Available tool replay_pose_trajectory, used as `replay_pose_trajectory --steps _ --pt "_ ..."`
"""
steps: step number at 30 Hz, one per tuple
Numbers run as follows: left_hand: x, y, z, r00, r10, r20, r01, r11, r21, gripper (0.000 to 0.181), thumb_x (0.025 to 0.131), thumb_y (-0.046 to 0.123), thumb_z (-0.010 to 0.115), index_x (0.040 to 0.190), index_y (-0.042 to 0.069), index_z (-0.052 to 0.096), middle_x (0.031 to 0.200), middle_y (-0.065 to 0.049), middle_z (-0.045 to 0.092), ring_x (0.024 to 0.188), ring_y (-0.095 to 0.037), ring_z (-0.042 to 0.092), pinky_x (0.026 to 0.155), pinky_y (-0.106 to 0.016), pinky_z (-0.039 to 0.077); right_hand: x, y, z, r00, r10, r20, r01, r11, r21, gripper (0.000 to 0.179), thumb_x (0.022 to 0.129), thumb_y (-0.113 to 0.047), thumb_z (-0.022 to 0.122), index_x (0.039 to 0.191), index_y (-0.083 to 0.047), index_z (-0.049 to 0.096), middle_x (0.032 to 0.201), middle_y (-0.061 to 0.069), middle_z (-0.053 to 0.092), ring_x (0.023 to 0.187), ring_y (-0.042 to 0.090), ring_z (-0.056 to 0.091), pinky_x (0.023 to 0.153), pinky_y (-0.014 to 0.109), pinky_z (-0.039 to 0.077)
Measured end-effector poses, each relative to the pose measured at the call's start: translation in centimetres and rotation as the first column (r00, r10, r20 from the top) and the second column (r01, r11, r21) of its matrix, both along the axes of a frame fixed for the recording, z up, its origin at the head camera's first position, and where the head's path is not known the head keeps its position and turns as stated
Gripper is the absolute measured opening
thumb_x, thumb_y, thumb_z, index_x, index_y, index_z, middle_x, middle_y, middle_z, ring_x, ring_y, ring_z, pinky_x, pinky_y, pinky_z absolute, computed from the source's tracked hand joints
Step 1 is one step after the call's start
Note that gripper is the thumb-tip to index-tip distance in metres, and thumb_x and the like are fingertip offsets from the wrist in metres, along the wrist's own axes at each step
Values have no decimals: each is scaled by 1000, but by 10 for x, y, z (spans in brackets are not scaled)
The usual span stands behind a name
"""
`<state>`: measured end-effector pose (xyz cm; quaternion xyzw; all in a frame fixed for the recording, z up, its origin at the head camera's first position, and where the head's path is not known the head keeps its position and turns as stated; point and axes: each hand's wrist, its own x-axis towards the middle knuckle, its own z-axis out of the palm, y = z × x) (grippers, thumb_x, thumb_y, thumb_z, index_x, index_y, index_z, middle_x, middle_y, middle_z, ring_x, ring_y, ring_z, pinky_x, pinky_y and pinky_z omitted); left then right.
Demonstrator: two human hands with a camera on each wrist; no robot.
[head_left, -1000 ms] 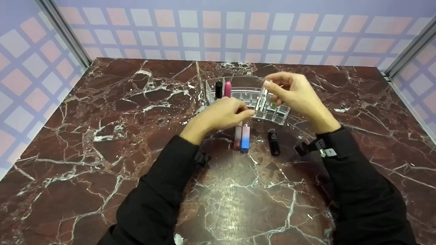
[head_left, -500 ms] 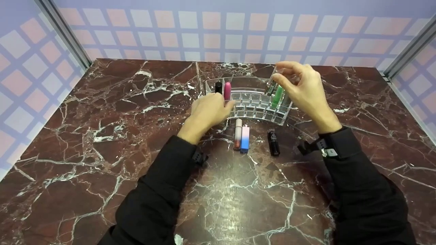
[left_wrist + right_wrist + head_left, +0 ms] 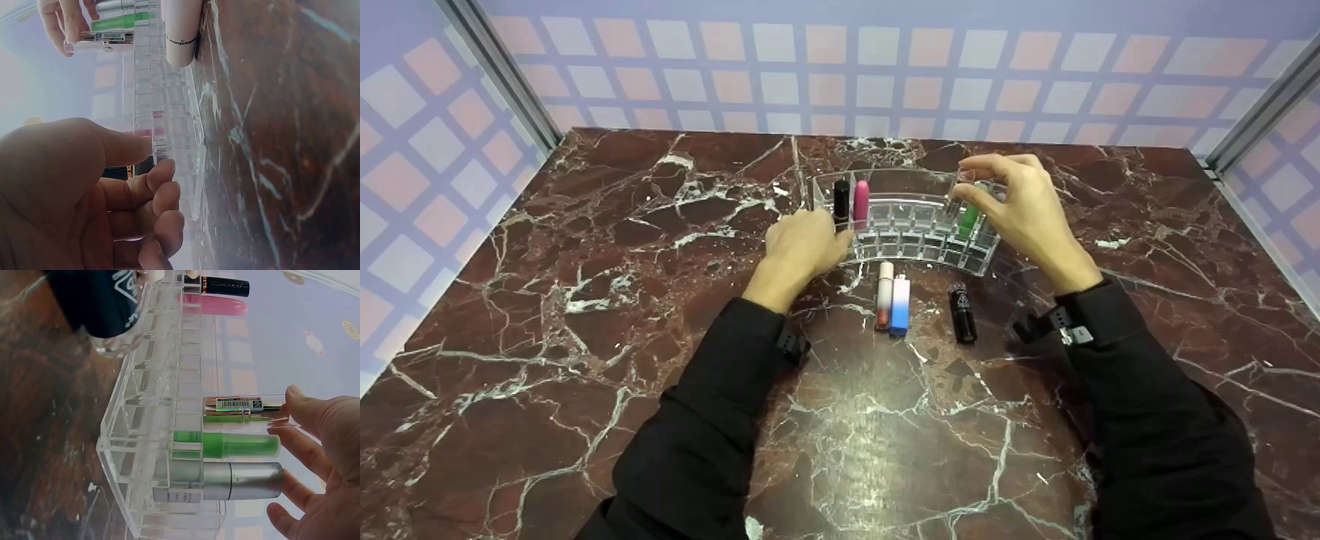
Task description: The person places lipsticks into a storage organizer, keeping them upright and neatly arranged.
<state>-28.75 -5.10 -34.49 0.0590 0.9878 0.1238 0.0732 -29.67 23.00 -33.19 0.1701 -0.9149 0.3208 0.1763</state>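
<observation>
A clear, curved, tiered lipstick organizer (image 3: 911,246) stands toward the back of the table. At its left end my left hand (image 3: 801,244) holds the edge, thumb and curled fingertips on the plastic. My right hand (image 3: 1024,202) pinches the top of a clear cosmetic tube with a barcode label (image 3: 239,405); its lower end meets the top of the organizer's back row. Beside that tube stand a green tube (image 3: 242,445) and a silver tube (image 3: 256,481) in slots. A black lipstick (image 3: 841,201) and a pink tube (image 3: 861,201) stand upright at the organizer's left end.
In front of the organizer lie a lip gloss tube (image 3: 883,296), a pink-to-blue tube (image 3: 899,307) and a black tube (image 3: 962,316). The marbled table (image 3: 585,375) ends at patterned panels (image 3: 855,82) behind and on both sides.
My left hand has moved left from the organizer's middle to its left end. My right hand has raised the clear tube to the right, then lowered it onto the back row.
</observation>
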Motion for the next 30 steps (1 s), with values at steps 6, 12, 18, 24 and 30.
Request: replay_pose_trajectory --steps 6,12,18,24,30 --pt "0 0 -1 1000 -5 17 5 1000 -1 44 107 49 50 91 11 63 75 -1 54 59 -15 47 52 -28 39 1 -1 -1 1000 -5 18 5 1000 -1 40 94 -28 76 130 -11 69 127 15 69 128 34 50 109 59 37" --pt "-1 0 -1 1000 -7 18 7 1000 5 43 107 48 50 95 10 65 80 -3 59 64 -17 52 56 -30 43 1 -3 -1 999 -7 39 7 1000 -1 41 93 -29 77 130 -11 69 127 16 68 128 34 50 104 57 43" --pt "-1 -1 -2 1000 -7 22 7 1000 9 42 107 48 51 91 11 63 78 -2 57 62 -17 50 55 -29 41 1 -3 -2 999 -6 42 5 1000 20 42 93 -29 77 129 -10 69 124 14 70 126 33 51 106 57 40" --pt "-1 0 -1 1000 -8 25 8 1000 9 43 107 48 50 82 14 57 74 0 52 61 -15 48 52 -28 39 -2 -3 -6 1000 0 0 0 998 60 39 92 -28 78 125 -8 71 129 15 68 128 34 49 113 56 33" --pt "0 0 -1 1000 1 23 -2 1000 17 43 106 48 51 79 15 55 73 0 51 64 -18 51 54 -28 39 -3 -4 -12 998 5 -58 1 994 105 40 90 -30 79 122 -7 73 132 15 63 125 35 46 109 55 34"
